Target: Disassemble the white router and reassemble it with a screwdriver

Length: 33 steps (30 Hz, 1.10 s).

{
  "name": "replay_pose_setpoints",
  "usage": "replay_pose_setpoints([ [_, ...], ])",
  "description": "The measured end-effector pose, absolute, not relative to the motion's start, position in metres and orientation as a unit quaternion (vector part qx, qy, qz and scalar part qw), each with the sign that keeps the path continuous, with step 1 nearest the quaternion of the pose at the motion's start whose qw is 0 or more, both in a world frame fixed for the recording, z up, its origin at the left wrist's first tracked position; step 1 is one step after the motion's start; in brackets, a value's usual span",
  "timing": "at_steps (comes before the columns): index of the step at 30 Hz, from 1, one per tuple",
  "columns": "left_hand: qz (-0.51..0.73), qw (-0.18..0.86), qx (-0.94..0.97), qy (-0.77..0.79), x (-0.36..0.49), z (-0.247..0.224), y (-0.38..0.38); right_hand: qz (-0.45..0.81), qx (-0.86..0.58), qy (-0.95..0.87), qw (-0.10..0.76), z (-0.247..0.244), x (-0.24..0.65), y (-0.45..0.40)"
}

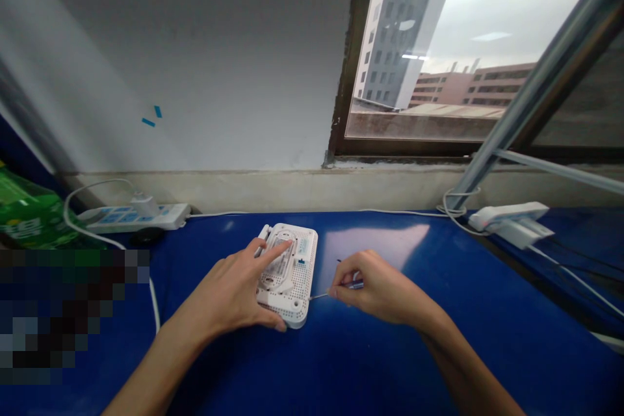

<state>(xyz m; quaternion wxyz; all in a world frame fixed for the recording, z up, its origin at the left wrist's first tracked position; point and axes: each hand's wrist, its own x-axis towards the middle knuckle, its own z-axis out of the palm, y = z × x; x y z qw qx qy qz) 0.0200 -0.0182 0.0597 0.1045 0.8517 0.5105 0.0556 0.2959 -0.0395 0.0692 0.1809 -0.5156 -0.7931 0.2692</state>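
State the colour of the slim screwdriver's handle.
Slim screwdriver handle: blue, best in the head view.

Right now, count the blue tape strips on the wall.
2. One blue tape strip lies tilted on the wall, left of the window; a second blue tape strip sits just above and right of it, not touching.

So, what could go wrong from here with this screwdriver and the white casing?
The small screwdriver in the right hand points at the edge of the white perforated casing, so it could slip toward the left hand pressing on it. The casing sits on a glossy blue surface, so it might slide.
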Motion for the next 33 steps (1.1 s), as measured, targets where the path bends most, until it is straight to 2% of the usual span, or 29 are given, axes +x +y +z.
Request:
replay_pose_setpoints([
  [4, 0.050, 0.109, 0.853, 0.508, 0.020, 0.058, -0.016, 0.212, -0.527, -0.810, 0.146, 0.080, 0.285, -0.044],
  [11, 0.080, 0.111, 0.869, 0.476, 0.019, 0.054, -0.015, 0.090, -0.519, -0.849, 0.027, 0.104, 0.252, -0.045],
  [15, 0.082, 0.115, 0.868, 0.476, 0.018, 0.054, -0.014, 0.144, -0.491, -0.856, 0.077, 0.088, 0.276, -0.049],
  [19, 0.090, 0.120, 0.869, 0.472, 0.017, 0.055, -0.013, 0.216, -0.447, -0.864, 0.081, 0.050, 0.301, -0.056],
  [24, 0.101, 0.129, 0.866, 0.472, 0.024, 0.053, -0.017, 0.151, -0.473, -0.860, 0.113, 0.018, 0.281, -0.060],
  [29, 0.082, 0.101, 0.856, 0.499, 0.037, 0.045, -0.023, 0.162, -0.443, -0.872, 0.130, 0.025, 0.266, -0.062],
  [33, 0.094, 0.109, 0.859, 0.492, 0.037, 0.047, -0.023, 0.221, -0.429, -0.871, 0.088, 0.052, 0.289, -0.064],
])
